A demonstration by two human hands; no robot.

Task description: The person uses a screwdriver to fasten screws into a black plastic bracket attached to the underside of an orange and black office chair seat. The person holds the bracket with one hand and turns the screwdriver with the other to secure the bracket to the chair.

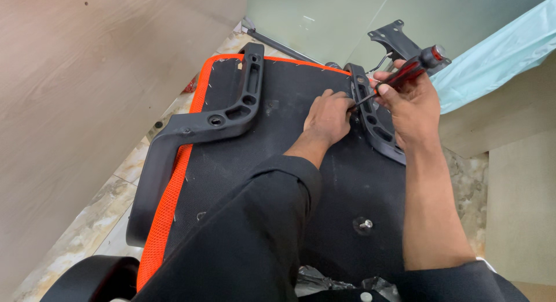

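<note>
Two hands work at an upturned chair seat (324, 180).
Right hand (414, 108) grips a screwdriver (405, 73); left hand (329, 117) pinches the armrest bracket (376, 125) at the seat's edge.

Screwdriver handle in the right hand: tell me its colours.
Black and red screwdriver handle, clearest in the head view.

a loose black metal bracket (395, 38) is lying on the floor at the top of the view, just beside a thin dark rod (278, 42) that is running diagonally along the base of a pale green glass panel (324, 15). a light blue plastic sheet (498, 50) is draping down at the upper right. a wood-grain panel (87, 87) is filling the left side. marbled floor tiles (116, 192) are showing beside it. crumpled clear plastic wrap (324, 279) is lying at the bottom edge.
</note>
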